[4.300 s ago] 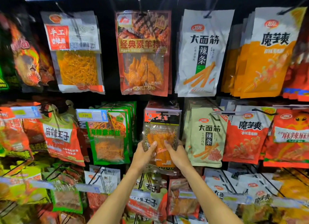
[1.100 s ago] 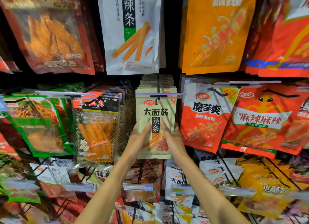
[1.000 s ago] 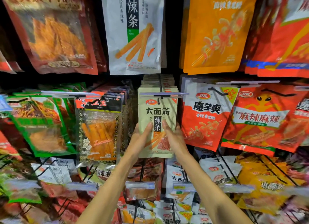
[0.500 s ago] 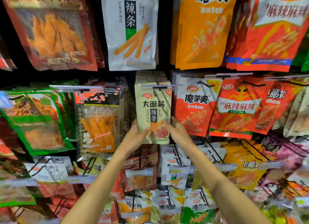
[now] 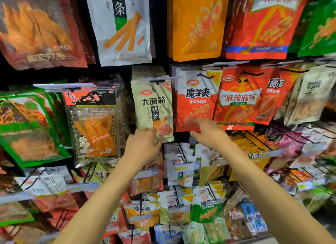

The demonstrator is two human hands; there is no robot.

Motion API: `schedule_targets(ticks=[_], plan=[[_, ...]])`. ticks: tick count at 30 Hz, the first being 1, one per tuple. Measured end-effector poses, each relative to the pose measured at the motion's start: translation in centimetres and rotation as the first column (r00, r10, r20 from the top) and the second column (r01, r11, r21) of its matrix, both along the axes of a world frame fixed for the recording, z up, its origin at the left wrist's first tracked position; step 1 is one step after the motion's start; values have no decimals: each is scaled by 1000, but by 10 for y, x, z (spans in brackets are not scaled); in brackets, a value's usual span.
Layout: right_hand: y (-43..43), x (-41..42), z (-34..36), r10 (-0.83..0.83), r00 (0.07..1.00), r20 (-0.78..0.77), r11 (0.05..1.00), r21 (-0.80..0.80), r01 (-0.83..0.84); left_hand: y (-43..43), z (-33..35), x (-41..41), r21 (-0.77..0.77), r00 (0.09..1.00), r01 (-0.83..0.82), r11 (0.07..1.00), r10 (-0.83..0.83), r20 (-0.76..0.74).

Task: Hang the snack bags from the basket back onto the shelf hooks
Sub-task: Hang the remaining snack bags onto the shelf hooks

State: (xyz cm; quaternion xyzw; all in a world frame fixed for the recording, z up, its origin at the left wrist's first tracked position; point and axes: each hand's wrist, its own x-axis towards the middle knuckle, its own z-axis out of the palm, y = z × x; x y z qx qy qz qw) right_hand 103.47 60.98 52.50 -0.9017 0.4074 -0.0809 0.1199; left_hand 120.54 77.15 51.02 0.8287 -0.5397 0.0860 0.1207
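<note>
A beige snack bag (image 5: 153,109) with black characters hangs on a shelf hook (image 5: 157,81) in the middle row, in front of several like it. My left hand (image 5: 143,145) is just below its lower left corner, fingers loosely bent and touching the bag's bottom edge. My right hand (image 5: 209,132) is to the right of the bag and apart from it, fingers spread, in front of the lower edge of a red and white bag (image 5: 195,100). Neither hand holds anything. No basket is in view.
Hanging bags fill the rack: a clear pack of orange strips (image 5: 94,123) at left, green packs (image 5: 27,127) further left, red bags (image 5: 240,98) at right. Large bags hang in the row above, small ones on wire hooks below.
Both hands have let go of the beige bag, which now hangs on its hook. The right hand moved away to the right; the left dropped to its bottom corner. The view shifted right.
</note>
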Motion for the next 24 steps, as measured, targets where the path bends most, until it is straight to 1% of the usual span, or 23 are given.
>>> schedule_targets(ticks=[2,5,7,9,12,15,18,20,22,24], plan=[[-8,-11,1,-27,992,-120,997,-70,19,-14,1,-9,38,1000,22,999,-23,13],[-24,-26,5,-67,978,-198,995,-91,50,-41,2,-20,80,997,49,996,-44,-67],[-37,-34,7,-75,975,-208,995,-81,59,-59,3,-28,99,992,67,993,-56,-109],[-50,-40,6,-73,978,-194,996,-69,61,-76,5,-38,110,993,62,992,-50,-112],[-72,-45,3,-42,985,-170,997,-78,29,-99,5,-47,41,990,36,998,-30,-140],[-94,-48,-2,3,989,-145,995,-102,-18,-121,3,-50,-25,990,-27,999,23,-142],[-114,-49,-8,66,995,-71,993,-95,-73,-135,3,-52,-44,979,-150,988,143,-143],[-123,-47,-11,111,994,-12,991,-71,-112,-142,2,-50,-39,955,-243,969,232,-182],[-130,-43,-15,124,989,84,992,-24,-123,-149,-1,-46,-48,919,-284,958,257,-299],[-132,-40,-16,142,964,226,986,53,-157,-158,-4,-41,-71,876,-302,950,247,-415]])
